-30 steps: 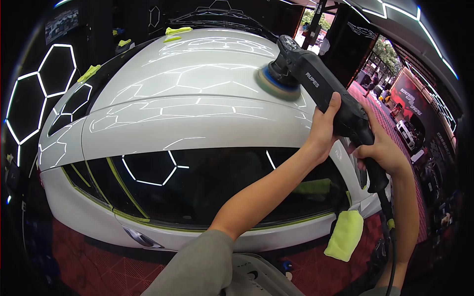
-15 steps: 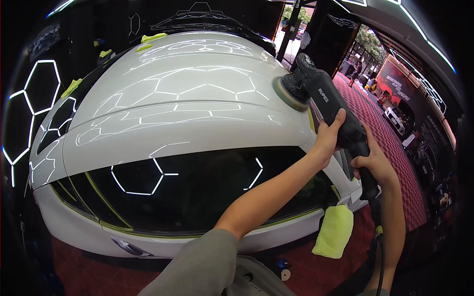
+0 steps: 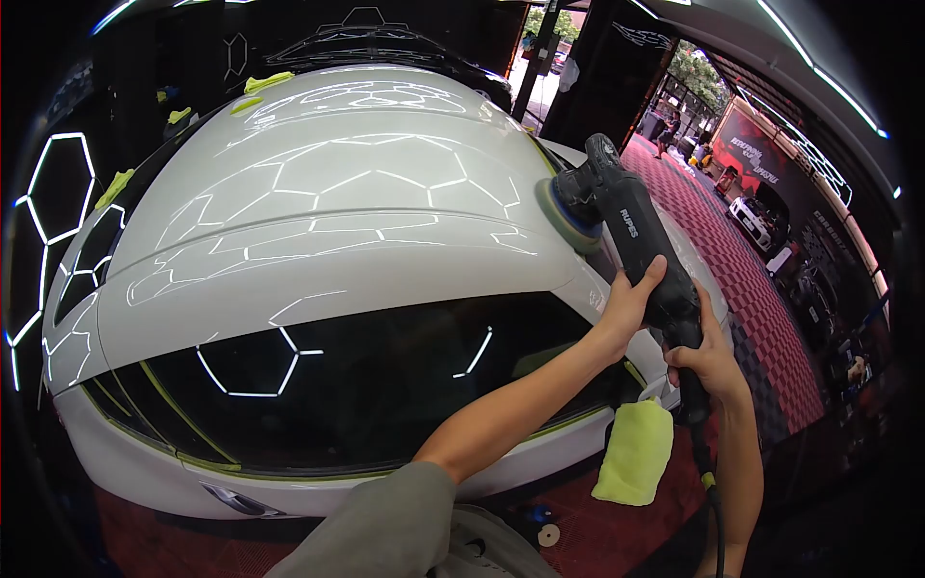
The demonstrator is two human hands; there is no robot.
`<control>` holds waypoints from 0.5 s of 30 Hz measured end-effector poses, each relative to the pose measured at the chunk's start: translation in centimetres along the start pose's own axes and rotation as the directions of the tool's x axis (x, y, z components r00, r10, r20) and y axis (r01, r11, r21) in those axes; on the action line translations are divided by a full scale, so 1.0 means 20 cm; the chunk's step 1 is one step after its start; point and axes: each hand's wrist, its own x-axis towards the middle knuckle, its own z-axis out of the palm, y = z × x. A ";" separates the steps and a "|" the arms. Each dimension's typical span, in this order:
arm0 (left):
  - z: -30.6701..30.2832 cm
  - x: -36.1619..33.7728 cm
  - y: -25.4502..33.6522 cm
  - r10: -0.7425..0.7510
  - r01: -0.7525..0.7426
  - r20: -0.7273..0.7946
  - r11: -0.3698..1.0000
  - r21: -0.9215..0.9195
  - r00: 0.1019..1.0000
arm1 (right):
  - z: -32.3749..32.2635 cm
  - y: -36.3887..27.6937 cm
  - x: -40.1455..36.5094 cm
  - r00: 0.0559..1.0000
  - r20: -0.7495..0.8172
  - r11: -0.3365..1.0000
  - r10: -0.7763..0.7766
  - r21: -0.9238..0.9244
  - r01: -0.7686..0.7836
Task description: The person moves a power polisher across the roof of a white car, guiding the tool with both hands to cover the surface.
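Observation:
A black polishing machine with a blue and yellow pad presses against the right edge of a white car's roof. My left hand grips the machine's body from below. My right hand holds its rear handle, where the black power cord hangs down. The pad sits just above the dark side window.
A yellow-green cloth hangs from the car's side below the window. More yellow cloths lie on the far side of the roof. Red and grey floor tiles stretch right toward other cars and a distant person.
The polisher has slid from the middle of the roof toward its right edge and lower, with both hands following. The view has shifted so the car sits further left.

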 end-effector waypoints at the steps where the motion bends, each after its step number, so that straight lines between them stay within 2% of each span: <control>1: 0.00 -0.02 0.01 0.007 -0.007 0.021 1.000 0.003 1.000 | 0.01 -0.01 -0.02 1.000 0.000 1.000 0.006 -0.003 -0.006; 7: 0.01 -0.13 0.06 0.023 -0.023 0.076 1.000 -0.006 0.997 | 0.08 -0.07 -0.10 1.000 0.001 1.000 0.024 -0.015 -0.024; 9: 0.02 -0.15 0.08 0.030 -0.029 0.061 0.999 -0.017 0.998 | 0.09 -0.06 -0.09 0.995 -0.055 0.997 -0.081 -0.021 0.080; 12: 0.00 -0.18 0.13 0.045 -0.042 0.070 0.999 -0.034 0.997 | 0.12 -0.14 -0.11 1.000 -0.016 1.000 -0.022 -0.023 0.022; 15: -0.02 -0.23 0.19 0.065 -0.059 0.107 0.996 -0.062 0.992 | 0.20 -0.20 -0.12 0.998 -0.010 0.997 -0.068 -0.042 0.068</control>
